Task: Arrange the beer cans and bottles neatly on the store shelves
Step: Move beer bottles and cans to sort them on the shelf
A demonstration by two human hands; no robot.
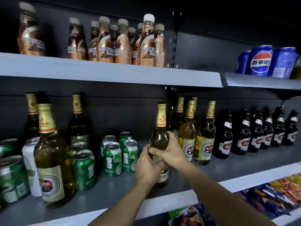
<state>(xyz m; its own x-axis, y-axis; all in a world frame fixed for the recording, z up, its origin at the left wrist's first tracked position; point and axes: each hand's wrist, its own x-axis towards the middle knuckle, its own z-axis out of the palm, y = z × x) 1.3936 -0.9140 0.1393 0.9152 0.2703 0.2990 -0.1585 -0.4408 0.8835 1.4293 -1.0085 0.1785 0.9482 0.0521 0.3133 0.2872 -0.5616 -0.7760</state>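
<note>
I count four green beer cans (pixel 119 154) in a tight cluster at the middle of the beer shelf (pixel 114 185), one more green can (pixel 84 169) nearer its front edge, and at the left end two further green cans (pixel 12 178) and a white can (pixel 28 162). Gold-necked bottles: three at the left (pixel 48 154), four or so in a group right of centre (pixel 193 136) (those at the back are partly hidden), and the one I hold. Toward the right end stand six dark bottles (pixel 259 129) in a row, as far as I can tell.

Both my forearms reach up and forward from the shelf's front edge, meeting at the held bottle (pixel 160 139), which stands upright at mid-shelf, just left of the gold-necked group. My left hand (pixel 147 167) wraps the lower body over the label, fingers curled round it. My right hand (pixel 171 149) grips the shoulder above, thumb across the front glass.

On the shelf above (pixel 114 74) sit brown coffee bottles (pixel 114 44) and, at its right end, three blue cola cans (pixel 267 61). Snack packets (pixel 276 193) lie below.
</note>
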